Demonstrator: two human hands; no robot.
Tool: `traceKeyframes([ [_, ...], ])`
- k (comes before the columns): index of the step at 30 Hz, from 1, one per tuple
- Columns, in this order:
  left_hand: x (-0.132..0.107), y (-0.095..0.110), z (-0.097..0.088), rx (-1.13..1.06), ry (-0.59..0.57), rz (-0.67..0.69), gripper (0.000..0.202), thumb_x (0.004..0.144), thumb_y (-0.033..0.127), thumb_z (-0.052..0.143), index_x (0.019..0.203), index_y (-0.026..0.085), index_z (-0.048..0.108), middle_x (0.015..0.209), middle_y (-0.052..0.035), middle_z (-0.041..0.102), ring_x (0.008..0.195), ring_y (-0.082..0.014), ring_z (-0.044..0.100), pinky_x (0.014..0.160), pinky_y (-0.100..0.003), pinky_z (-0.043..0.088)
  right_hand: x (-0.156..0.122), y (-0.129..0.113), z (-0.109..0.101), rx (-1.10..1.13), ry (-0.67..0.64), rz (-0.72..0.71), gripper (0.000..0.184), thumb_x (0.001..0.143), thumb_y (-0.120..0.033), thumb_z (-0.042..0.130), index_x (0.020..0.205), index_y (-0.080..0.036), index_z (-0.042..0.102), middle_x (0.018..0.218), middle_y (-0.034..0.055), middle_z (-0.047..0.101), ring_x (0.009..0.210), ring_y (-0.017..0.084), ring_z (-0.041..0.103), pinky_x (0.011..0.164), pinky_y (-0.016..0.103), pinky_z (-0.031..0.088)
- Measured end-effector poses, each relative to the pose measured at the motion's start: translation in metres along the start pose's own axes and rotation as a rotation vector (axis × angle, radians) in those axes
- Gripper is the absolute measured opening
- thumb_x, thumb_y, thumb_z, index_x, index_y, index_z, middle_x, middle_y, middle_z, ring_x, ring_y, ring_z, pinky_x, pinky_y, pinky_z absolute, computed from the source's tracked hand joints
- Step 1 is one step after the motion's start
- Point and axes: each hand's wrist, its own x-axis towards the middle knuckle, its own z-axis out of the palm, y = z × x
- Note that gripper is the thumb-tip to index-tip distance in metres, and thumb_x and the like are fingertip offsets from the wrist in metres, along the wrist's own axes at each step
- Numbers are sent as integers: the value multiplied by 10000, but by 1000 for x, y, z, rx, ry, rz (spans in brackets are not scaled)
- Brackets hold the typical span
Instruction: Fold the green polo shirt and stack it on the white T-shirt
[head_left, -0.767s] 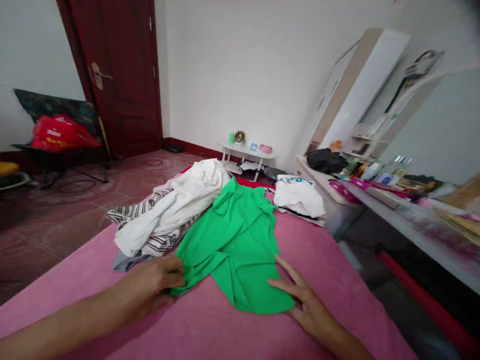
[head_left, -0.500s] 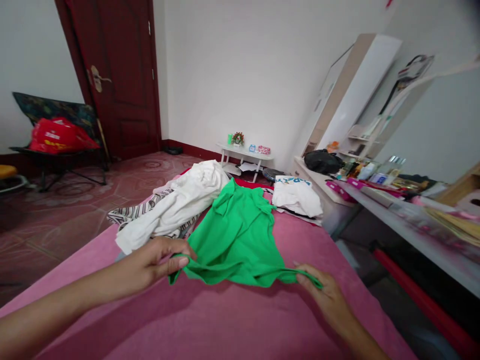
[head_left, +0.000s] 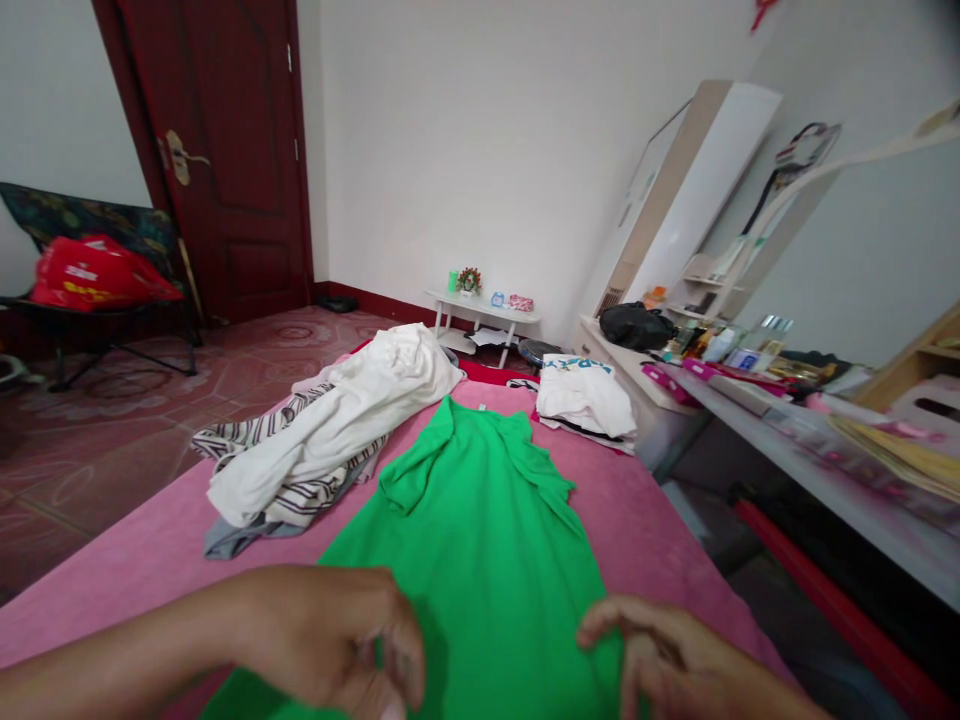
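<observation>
A bright green shirt (head_left: 480, 530) lies stretched out flat on the pink bed cover (head_left: 135, 560), its collar at the far end. My left hand (head_left: 337, 640) is curled at the shirt's near left hem, fingers pinched on the green cloth. My right hand (head_left: 675, 660) is at the near right hem with its fingers bent and closed on the fabric edge. Both hands are close to the camera at the bottom of the view.
A heap of white and striped clothes (head_left: 315, 440) lies left of the shirt. A folded white garment (head_left: 581, 395) sits at the bed's far right corner. A cluttered grey shelf (head_left: 787, 420) runs along the right. A small white table (head_left: 480, 310), dark red door (head_left: 225, 150) and chair with red bag (head_left: 90, 275) stand beyond.
Both hands gripped the green shirt's lower hem and pulled it towards me. The crumpled shirt now lies stretched out flat, and my hands sit nearer the camera.
</observation>
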Motion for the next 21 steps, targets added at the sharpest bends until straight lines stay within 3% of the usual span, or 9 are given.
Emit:
traceKeyframes([
  [3, 46, -12, -19, 231, 264, -31, 500, 856, 469, 571, 1298, 236, 541, 1314, -89, 567, 1171, -243, 546, 993, -336, 420, 58, -5, -12, 112, 290, 6, 688, 763, -603, 584, 1318, -226, 435, 956, 87, 676, 751, 185, 665, 531, 234, 493],
  [6, 93, -49, -27, 427, 452, -153, 638, 894, 500, 493, 1444, 213, 343, 1508, -126, 328, 1366, -274, 334, 1096, -414, 309, 116, 4, -32, 301, 621, 29, 785, 704, -500, 678, 1360, -269, 314, 1344, 149, 487, 673, 138, 669, 490, 235, 515],
  [8, 119, -75, -23, 556, 538, -242, 636, 920, 527, 415, 1454, 193, 328, 1534, -144, 255, 1412, -289, 226, 1131, -465, 223, 147, 12, -42, 421, 739, 68, 868, 689, -409, 706, 1391, -269, 217, 1438, 190, 361, 645, 126, 671, 512, 265, 549],
  [11, 141, -97, -12, 688, 631, -283, 618, 942, 560, 301, 1452, 214, 341, 1549, -146, 199, 1434, -298, 125, 1147, -516, 124, 180, 19, -49, 453, 822, 88, 896, 660, -316, 731, 1387, -246, 212, 1294, 165, 510, 619, 132, 659, 513, 292, 568],
  [13, 145, -101, -7, 714, 653, -278, 617, 943, 575, 264, 1455, 238, 334, 1551, -136, 196, 1437, -289, 115, 1149, -514, 125, 194, 21, -51, 418, 843, 72, 743, 630, -280, 747, 1281, -221, 395, 1008, 70, 640, 575, 130, 624, 494, 282, 561],
  [15, 144, -102, -5, 720, 655, -273, 620, 941, 587, 253, 1455, 249, 335, 1550, -131, 204, 1436, -283, 125, 1150, -507, 136, 200, 26, -57, 396, 852, 60, 470, 591, -253, 761, 1021, -198, 580, 699, -12, 610, 508, 125, 571, 477, 272, 548],
  [17, 142, -102, -6, 713, 661, -268, 623, 938, 598, 244, 1452, 257, 340, 1549, -127, 211, 1435, -278, 132, 1151, -501, 142, 198, 37, -72, 379, 894, 58, 255, 583, -251, 744, 796, -204, 612, 525, -56, 507, 453, 120, 523, 464, 263, 533],
  [21, 142, -104, -8, 686, 679, -256, 622, 938, 606, 227, 1452, 273, 337, 1553, -118, 199, 1436, -279, 126, 1153, -503, 138, 178, 74, -116, 326, 1287, 51, 226, 615, -262, 635, 832, -203, 613, 525, -54, 516, 459, 156, 547, 472, 288, 518],
])
